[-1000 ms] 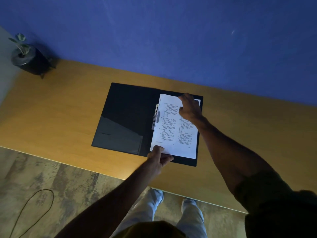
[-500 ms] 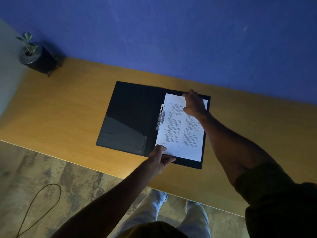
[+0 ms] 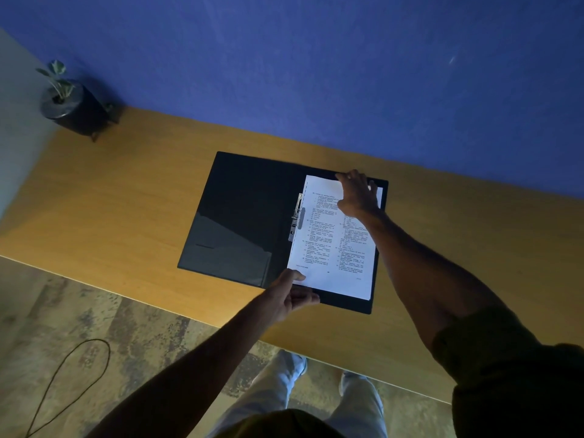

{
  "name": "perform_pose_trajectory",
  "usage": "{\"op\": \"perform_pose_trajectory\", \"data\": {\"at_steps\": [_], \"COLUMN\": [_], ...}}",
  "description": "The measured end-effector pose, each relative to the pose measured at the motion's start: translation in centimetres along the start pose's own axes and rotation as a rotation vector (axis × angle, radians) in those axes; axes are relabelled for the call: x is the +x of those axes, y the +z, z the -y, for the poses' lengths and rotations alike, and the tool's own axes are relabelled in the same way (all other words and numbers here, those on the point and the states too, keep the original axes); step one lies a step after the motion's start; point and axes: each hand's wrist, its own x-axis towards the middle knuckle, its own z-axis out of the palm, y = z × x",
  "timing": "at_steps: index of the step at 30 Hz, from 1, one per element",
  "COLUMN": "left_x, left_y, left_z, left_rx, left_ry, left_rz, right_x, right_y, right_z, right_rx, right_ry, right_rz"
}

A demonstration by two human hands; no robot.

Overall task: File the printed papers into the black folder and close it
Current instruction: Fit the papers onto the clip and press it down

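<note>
Papers lie in the open black folder at twelve o'clock; your left hand pinches their near corner, your right hand presses flat, hiding the top print.

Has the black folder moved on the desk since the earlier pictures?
No. The black folder lies as far from the plant pot as before; only the view shifted.
</note>
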Motion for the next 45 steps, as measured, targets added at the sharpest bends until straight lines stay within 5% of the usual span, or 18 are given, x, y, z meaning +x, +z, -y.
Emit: {"op": "perform_pose_trajectory", "data": {"at_steps": [4, 9, 12, 22, 45], "left_x": [-0.6, -0.1, 0.2, 1.5, 1.5], "left_y": [-2.4, -4.2, -3.7, -0.2, 0.2], "left_z": [-1.1, -2.5, -3.7, -2.9, -1.7], "left_rx": [0.443, 0.851, 0.994, 0.938, 1.046], "left_ry": [0.113, 0.709, 0.899, 0.784, 0.807], "left_rz": [-0.036, -0.559, -0.647, -0.489, -0.438], "right_x": [-1.6, -6.7, -9.7, -12.6, -13.2], "right_y": [0.1, 2.2, 3.9, 4.9, 4.4], "right_z": [0.1, -0.7, -1.2, -2.3, -1.7], "right_rx": [0.273, 0.614, 0.723, 0.714, 0.761], "right_ry": [0.119, 0.311, 0.501, 0.564, 0.586], "right_rz": [-0.164, -0.441, -0.491, -0.314, -0.287]}}
